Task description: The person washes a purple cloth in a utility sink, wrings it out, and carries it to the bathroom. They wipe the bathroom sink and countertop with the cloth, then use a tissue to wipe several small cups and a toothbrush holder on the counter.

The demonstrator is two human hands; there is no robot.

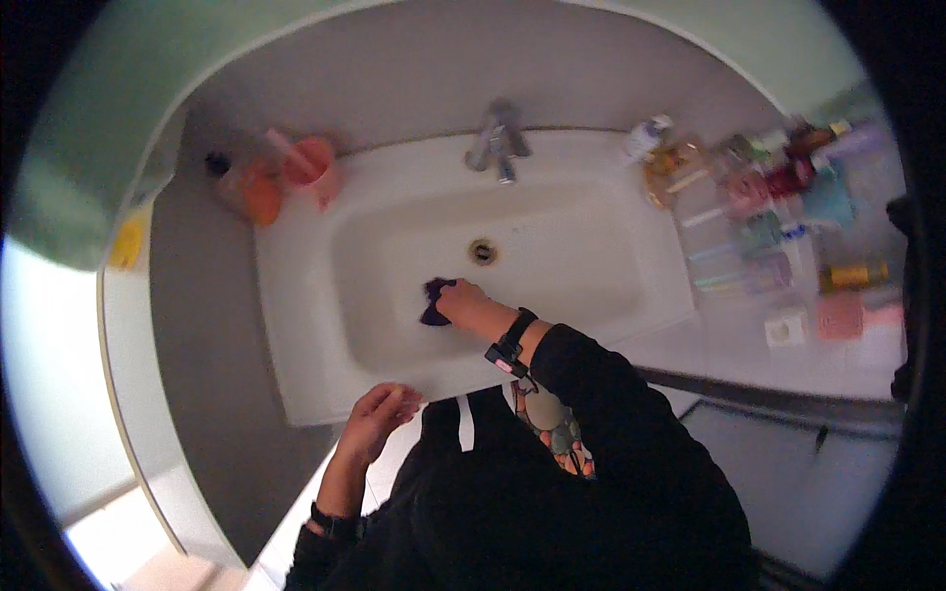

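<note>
My right hand point(464, 303) grips a dark purple cloth point(435, 304) low over the basin of a white sink point(295, 354), left of and nearer to me than the drain point(483, 252). Whether the cloth touches the basin floor cannot be told. At the sink's front edge is my left hand point(383, 414), its fingers loosely curled and partly blurred; nothing plain shows in it. A chrome faucet point(500, 148) stands at the back rim, beyond the drain. Each of my wrists bears a black band.
A pink cup point(309, 166) and an orange object point(260, 193) stand at the sink's back left corner. Bottles, a red container point(791, 177), a yellow tube point(855, 275) and a pink item point(841, 318) crowd the counter on the right. A grey wall rises behind the faucet.
</note>
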